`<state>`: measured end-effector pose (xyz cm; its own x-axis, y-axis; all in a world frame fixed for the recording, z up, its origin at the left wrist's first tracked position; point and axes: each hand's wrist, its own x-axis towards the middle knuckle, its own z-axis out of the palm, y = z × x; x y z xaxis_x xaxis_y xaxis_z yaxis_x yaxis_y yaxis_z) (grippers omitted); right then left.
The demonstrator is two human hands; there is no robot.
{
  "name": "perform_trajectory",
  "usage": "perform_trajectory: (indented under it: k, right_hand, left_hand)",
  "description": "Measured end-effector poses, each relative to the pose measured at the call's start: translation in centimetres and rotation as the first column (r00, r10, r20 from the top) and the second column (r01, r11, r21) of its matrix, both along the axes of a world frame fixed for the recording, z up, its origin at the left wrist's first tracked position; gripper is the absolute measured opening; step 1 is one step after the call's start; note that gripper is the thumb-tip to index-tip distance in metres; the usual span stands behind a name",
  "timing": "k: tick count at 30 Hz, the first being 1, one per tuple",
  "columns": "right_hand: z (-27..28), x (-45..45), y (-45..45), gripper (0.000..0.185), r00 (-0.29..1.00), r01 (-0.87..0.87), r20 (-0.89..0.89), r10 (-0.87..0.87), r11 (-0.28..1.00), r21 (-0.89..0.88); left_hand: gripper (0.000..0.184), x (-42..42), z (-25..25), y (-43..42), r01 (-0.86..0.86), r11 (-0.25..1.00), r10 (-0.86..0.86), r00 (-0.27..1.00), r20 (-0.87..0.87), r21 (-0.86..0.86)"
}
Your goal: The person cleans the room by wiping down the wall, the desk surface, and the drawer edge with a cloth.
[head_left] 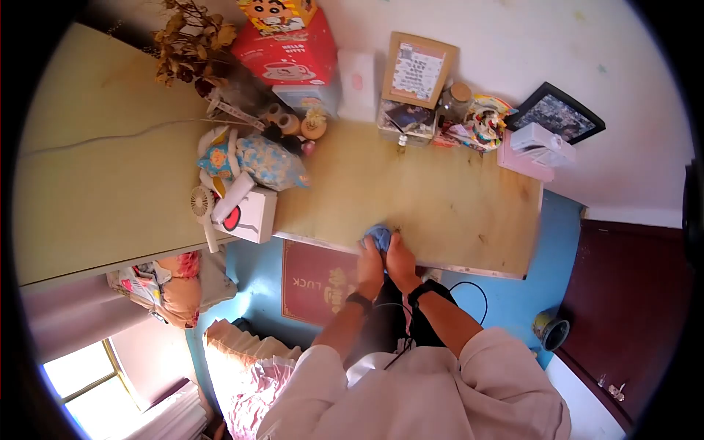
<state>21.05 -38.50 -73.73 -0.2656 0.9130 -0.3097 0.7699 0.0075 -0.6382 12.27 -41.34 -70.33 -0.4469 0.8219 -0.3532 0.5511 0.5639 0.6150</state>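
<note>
A bunched blue cloth (378,236) is held near the center of the frame, just at the front edge of a wooden table (440,194). It is gripped from both sides: the fingers of the left hand (371,265) are closed on its left side, and those of the right hand (400,262) on its right, though how each fingertip is placed cannot be told. A dark band (360,301) is worn on the left wrist and another (421,290) on the right. Toward the left of the frame, a patterned bag (270,163) is set behind a white box (257,214), near which a small fan (199,200) is seen. At the top, a red box (290,55) is topped by a yellow box (275,15), and a tan picture frame (418,70) is stood near a glass jar (455,104). At the upper right, a black picture frame (557,114) is leaned against the wall (631,161), behind a pink box (522,160). Below the table, a red mat (312,282) is laid on the blue floor (551,238), and a bin (551,331) is placed at the lower right, beside a dark red door (631,293).
</note>
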Motion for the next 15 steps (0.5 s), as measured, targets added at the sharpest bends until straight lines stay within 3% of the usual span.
perform_trajectory:
  k: [5, 9, 12, 15]
  right_hand:
    - [0.5, 4.8, -0.1, 0.029, 0.999, 0.043, 0.017, -0.045, 0.995, 0.087]
    - [0.5, 11.2, -0.7, 0.032, 0.987, 0.12, 0.115, -0.116, 0.992, -0.028]
    - [1.2, 15.6, -0.9, 0.034, 0.967, 0.243, 0.081, -0.243, 0.97, 0.007]
    - [2.6, 18.6, -0.6, 0.041, 0.946, 0.309, 0.117, -0.301, 0.95, -0.052]
  left_hand:
    - [0.037, 4.1, -1.2, 0.3, 0.13, 0.991, -0.131, 0.989, -0.064, -0.027]
    - [0.042, 10.3, -3.2, -0.2, 0.291, 0.957, -0.29, 0.952, -0.092, -0.011]
    - [0.047, 15.1, -3.8, 0.3, 0.392, 0.92, -0.387, 0.912, -0.138, 0.009]
    - [0.048, 18.7, -2.8, 1.3, 0.441, 0.895, -0.446, 0.874, -0.196, -0.07]
